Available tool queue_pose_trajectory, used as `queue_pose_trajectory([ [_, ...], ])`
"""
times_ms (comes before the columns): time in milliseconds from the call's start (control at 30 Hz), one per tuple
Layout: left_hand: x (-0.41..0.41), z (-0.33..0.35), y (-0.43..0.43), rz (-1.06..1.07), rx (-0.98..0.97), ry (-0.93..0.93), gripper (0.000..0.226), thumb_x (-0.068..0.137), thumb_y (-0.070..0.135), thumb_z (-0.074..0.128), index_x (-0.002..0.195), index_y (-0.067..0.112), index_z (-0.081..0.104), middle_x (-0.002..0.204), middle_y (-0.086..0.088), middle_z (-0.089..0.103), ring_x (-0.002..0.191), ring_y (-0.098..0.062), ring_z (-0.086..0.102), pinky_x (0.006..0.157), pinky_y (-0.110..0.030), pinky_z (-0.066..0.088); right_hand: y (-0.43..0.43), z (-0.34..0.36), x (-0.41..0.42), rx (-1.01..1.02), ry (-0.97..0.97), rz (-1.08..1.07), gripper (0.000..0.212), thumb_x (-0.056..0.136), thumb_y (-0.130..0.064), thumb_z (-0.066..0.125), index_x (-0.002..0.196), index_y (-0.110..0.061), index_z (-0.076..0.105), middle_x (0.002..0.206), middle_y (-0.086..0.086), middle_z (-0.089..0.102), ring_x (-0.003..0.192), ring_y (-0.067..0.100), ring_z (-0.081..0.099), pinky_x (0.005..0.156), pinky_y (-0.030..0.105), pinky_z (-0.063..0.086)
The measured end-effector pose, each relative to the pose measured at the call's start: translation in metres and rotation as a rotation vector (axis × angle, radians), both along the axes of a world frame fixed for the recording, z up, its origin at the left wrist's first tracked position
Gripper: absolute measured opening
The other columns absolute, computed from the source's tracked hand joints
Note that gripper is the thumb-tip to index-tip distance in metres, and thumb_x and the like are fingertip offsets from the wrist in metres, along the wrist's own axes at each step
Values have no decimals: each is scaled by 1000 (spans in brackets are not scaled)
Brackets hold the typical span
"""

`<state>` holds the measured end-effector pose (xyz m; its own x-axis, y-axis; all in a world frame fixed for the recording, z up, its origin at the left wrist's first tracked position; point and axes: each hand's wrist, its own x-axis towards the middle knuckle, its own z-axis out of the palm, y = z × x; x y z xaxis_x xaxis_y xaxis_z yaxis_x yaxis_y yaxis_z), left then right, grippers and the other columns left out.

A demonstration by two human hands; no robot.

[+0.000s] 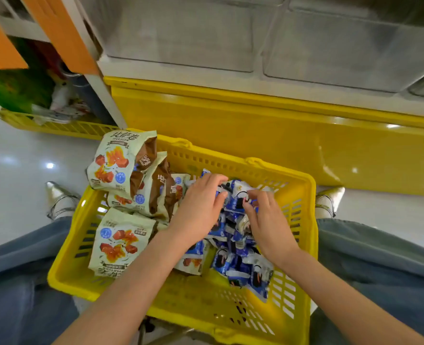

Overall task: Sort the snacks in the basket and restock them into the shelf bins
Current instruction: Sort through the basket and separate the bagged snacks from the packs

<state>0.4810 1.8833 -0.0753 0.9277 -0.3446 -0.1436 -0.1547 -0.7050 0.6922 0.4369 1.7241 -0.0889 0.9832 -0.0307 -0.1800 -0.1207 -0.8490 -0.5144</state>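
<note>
You are sorting. Inside the yellow basket (186, 302), your left hand (201, 207) curls its fingers onto the small blue packets (233, 235) heaped in its right half. Your right hand (268, 225) pinches one packet between thumb and forefinger. The packets lie jumbled, pointing every way. The large cream snack bags (121, 242) fill the basket's left half, their long axes running near-to-far. The next move is probably to lift a handful to the clear shelf bins (181, 33) beyond the basket.

Glossy pale floor (14, 150) with light glints beside yellow shelf base (230, 125).
</note>
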Motion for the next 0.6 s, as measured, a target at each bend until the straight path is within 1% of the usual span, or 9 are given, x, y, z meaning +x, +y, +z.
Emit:
queue_pose_trajectory([
  [33, -9, 10, 18, 42, -36, -89, 32, 96, 31, 38, 128, 25, 42, 122, 12, 46, 115, -6, 43, 96, -23, 35, 11, -2, -7, 121, 41, 48, 41, 97, -41, 31, 125, -15, 48, 113, -5, 48, 100, 6, 47, 84, 16, 36],
  [100, -27, 20, 56, 149, -69, -233, 27, 95, 31, 36, 121, 28, 44, 109, 18, 45, 105, 0, 44, 89, -16, 38, 32, -16, -18, 208, 188, 168, 39, 97, -42, 30, 120, -20, 52, 103, -12, 47, 88, 1, 47, 75, 14, 36],
  [200, -51, 12, 114, 407, -68, -375, 17, 96, 19, 41, 110, 24, 49, 100, 14, 48, 95, -1, 47, 78, -16, 41, 60, -54, -30, 229, 471, 222, 31, 100, -33, 35, 112, -11, 55, 93, 2, 56, 71, 7, 48, 59, 17, 36],
  [267, -65, -1, 145, 543, -34, -406, 18, 93, 9, 43, 105, 17, 54, 98, 10, 48, 94, -7, 47, 81, -25, 42, 70, -78, -36, 204, 609, 189, 25, 101, -24, 37, 101, -5, 53, 83, 9, 55, 63, 9, 45, 57, 22, 33],
  [333, -74, -16, 166, 692, 19, -303, 20, 92, 4, 45, 109, 12, 53, 103, 3, 47, 100, -17, 47, 86, -36, 42, 73, -97, -40, 119, 657, 218, 17, 100, -21, 40, 96, -7, 50, 80, 6, 49, 67, 8, 46, 64, 24, 31],
  [400, -74, -26, 177, 829, 68, -125, 26, 94, 11, 45, 120, 11, 48, 112, -6, 50, 105, -26, 50, 87, -41, 43, 76, -111, -42, 52, 686, 201, 15, 98, -18, 45, 105, -5, 49, 96, 11, 53, 87, 20, 54, 70, 25, 32],
  [433, -73, -29, 181, 847, 108, -49, 28, 96, 18, 42, 124, 14, 45, 113, -7, 54, 103, -27, 54, 81, -41, 45, 79, -117, -43, 71, 709, 147, 18, 97, -15, 48, 110, -3, 47, 101, 14, 54, 92, 25, 55, 68, 26, 33],
  [533, -70, -36, 188, 827, 173, 16, 31, 98, 33, 32, 125, 22, 43, 103, -2, 63, 87, -25, 61, 65, -32, 38, 92, -124, -43, 336, 805, -80, 22, 94, -9, 52, 114, -6, 42, 98, 9, 57, 85, 19, 56, 70, 27, 40],
  [600, -69, -36, 189, 825, 190, 20, 35, 98, 37, 27, 123, 22, 45, 99, -1, 63, 79, -19, 58, 64, -30, 36, 99, -131, -41, 494, 849, -210, 16, 93, -9, 55, 109, -8, 53, 112, 13, 62, 92, 18, 58, 75, 26, 47],
])
